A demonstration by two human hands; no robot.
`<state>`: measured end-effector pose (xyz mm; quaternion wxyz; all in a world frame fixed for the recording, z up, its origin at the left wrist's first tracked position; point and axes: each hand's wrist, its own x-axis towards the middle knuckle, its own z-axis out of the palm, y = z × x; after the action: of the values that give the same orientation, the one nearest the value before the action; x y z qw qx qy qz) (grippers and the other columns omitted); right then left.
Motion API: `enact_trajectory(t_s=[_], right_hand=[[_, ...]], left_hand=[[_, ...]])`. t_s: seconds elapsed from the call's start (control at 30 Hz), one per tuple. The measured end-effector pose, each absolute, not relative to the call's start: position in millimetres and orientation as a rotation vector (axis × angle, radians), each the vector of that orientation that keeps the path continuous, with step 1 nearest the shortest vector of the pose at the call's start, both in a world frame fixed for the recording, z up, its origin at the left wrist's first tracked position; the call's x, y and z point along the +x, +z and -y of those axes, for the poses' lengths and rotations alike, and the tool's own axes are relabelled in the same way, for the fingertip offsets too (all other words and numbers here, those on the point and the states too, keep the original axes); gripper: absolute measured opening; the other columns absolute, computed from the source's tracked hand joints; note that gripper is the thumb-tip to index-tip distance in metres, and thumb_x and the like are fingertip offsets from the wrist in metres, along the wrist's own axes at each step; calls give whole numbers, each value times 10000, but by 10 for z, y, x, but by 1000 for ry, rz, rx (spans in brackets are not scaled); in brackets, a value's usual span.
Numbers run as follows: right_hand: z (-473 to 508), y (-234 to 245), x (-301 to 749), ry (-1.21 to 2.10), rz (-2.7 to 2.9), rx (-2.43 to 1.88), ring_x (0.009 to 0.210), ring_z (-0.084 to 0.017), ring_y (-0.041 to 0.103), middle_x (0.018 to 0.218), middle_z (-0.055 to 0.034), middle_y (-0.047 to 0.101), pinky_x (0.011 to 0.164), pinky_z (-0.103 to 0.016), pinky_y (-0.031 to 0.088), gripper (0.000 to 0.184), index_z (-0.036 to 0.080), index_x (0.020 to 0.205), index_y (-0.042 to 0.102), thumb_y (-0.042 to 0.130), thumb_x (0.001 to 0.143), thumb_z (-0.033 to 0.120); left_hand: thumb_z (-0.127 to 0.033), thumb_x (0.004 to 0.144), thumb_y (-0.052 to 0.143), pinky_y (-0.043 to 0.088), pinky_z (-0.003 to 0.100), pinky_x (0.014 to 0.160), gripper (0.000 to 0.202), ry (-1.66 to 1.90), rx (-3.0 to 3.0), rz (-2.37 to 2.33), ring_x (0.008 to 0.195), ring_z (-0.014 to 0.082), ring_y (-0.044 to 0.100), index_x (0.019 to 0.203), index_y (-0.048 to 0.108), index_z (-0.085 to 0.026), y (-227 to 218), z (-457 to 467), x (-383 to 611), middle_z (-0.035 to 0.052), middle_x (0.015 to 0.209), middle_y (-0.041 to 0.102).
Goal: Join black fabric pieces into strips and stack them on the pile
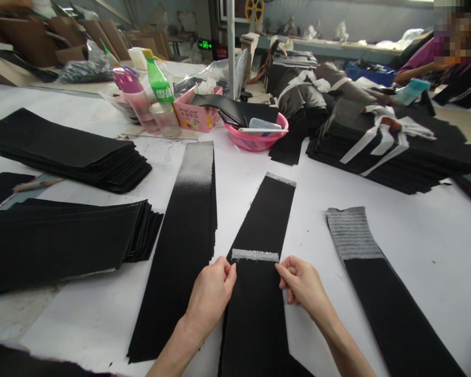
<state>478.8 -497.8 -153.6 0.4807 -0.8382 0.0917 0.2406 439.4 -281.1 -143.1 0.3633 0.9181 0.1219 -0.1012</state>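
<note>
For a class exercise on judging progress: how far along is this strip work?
Seemingly done: the layered strips lying left of centre. In hand: the left hand and right hand pinch the pale-edged top of the centre strip, laid over another. Probably left: the black stacks at far left.

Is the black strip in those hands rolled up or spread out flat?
Spread flat. The black strip lies smooth over a lower strip, while the left hand and right hand pinch its grey top edge.
</note>
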Motion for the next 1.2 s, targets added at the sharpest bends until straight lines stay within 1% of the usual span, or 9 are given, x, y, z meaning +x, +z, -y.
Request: enact_trajectory(t_s=[0.23,0.5,0.73,0.8,0.83,0.9,0.97,1.07,1.2], right_hand=[[4965,-1514,4806,603,-235,-2055,291,-80,491,504,43,614,288,-153,290,255,201,691,479,493,853,398],[4963,-1538,4804,589,-227,-2061,290,-78,492,519,38,627,289,-154,282,252,203,697,477,496,852,401],[4947,-1560,4792,500,-227,-2169,294,-94,519,489,64,614,299,-165,301,205,223,751,428,518,857,373],[4939,-1552,4780,486,-222,-2194,301,-94,527,500,64,619,305,-165,303,196,224,760,426,514,863,366],[4935,-1546,4774,480,-219,-2204,303,-92,529,501,64,619,311,-165,305,193,223,759,430,514,863,362],[4930,-1538,4769,481,-212,-2212,307,-88,529,500,61,618,323,-164,310,191,220,754,438,523,860,356],[4936,-1538,4776,492,-209,-2199,305,-88,525,495,58,614,328,-166,306,196,217,749,447,533,853,359],[4981,-1548,4808,535,-199,-2141,302,-98,517,492,55,606,320,-175,293,204,214,755,458,537,845,380],[5101,-1503,4854,553,-260,-2125,320,-116,517,482,63,578,329,-195,302,165,220,782,455,492,864,358]], left_hand=[[-315,927,442,264,236,518,271,-295,2430,-319,487,113,449,680,452,-202,-1385,2821,4393,-23,577,538],[-287,940,460,283,240,520,243,-292,2537,-292,506,126,529,713,466,-201,-1380,2846,4401,-18,591,569],[-259,950,462,316,248,481,103,-194,2764,-276,519,163,605,902,513,-183,-1368,2934,4362,-19,612,599],[-215,946,459,372,259,504,96,-70,2881,-203,578,176,622,994,535,-183,-1390,2971,4341,2,714,629],[-176,936,464,414,268,546,134,19,2927,-125,654,182,635,1044,542,-189,-1407,2986,4330,20,810,642],[-106,911,481,478,298,679,241,185,2969,78,842,200,627,1122,549,-200,-1447,2999,4312,54,1008,625],[-80,895,503,490,338,783,300,260,2964,249,954,219,587,1166,555,-195,-1479,2990,4301,71,1100,595],[-105,900,519,488,373,803,319,265,2961,330,952,225,564,1206,555,-190,-1491,2953,4295,75,1120,584],[-105,902,517,480,375,779,341,257,2967,340,942,222,550,1225,553,-207,-1464,2914,4286,73,1137,576]])
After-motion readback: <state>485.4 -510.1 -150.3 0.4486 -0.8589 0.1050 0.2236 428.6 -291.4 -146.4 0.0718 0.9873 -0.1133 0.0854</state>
